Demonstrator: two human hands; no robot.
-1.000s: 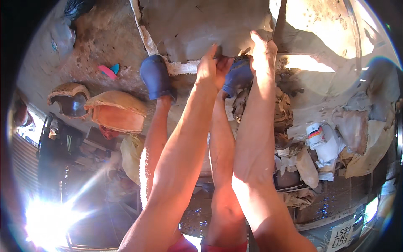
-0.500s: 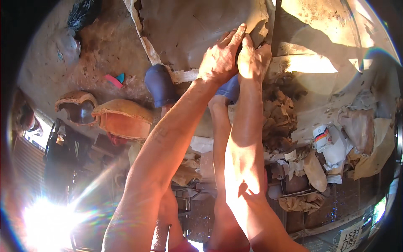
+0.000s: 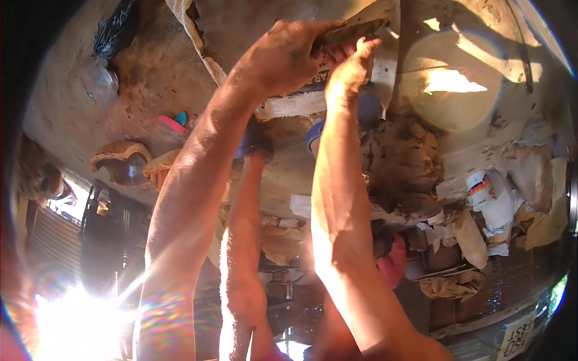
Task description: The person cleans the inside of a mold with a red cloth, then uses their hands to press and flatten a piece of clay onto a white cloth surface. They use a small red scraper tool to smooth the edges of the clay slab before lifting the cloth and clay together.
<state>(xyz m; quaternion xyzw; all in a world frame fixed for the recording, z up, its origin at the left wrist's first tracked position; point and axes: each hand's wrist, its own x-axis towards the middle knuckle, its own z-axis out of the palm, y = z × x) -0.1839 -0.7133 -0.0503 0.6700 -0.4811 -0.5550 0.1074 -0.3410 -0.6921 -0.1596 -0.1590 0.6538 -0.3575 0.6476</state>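
Both my arms reach to the top of the view over a smooth grey-brown clay slab, which has a pale ragged border. Its near part is raised off a printed sheet beneath it. My left hand is closed on the raised clay, index finger stretched along it and thumb below. Close by on the right, my right hand pinches the same lifted edge, thumb uppermost. Shadow and the hands hide part of the grip. Below the slab are my feet in dark blue clogs.
Broken curved clay pieces lie at left, near a pink and teal scrap. A dark plastic bag is at upper left. A heap of brown clay sits right of my right forearm, with a white bag beyond it.
My hands were together, flat on the slab's right part. They have moved apart, the left one going left, and the slab's near part has come up, uncovering the printed sheet.
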